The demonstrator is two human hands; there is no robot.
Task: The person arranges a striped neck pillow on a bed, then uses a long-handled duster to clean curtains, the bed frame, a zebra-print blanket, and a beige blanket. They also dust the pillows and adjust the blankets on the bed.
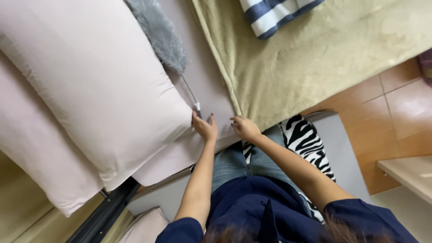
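Bed-making looks partway done: the pale pink sheet (211, 85) lies fairly smooth over the mattress, two big pillows (90, 90) are stacked at one end, but the olive blanket (315, 58) lies drawn back from the pillows, its corner sitting at the bed's edge. A grey duster (162, 36) and a striped cloth (274, 13) lie on the bed too. The left hand (204, 127) rests flat on the sheet beside the pillow, fingers loosely together, holding nothing I can make out. The right hand (245, 128) is curled, pinching the blanket's corner. Both arms reach forward, slightly bent.
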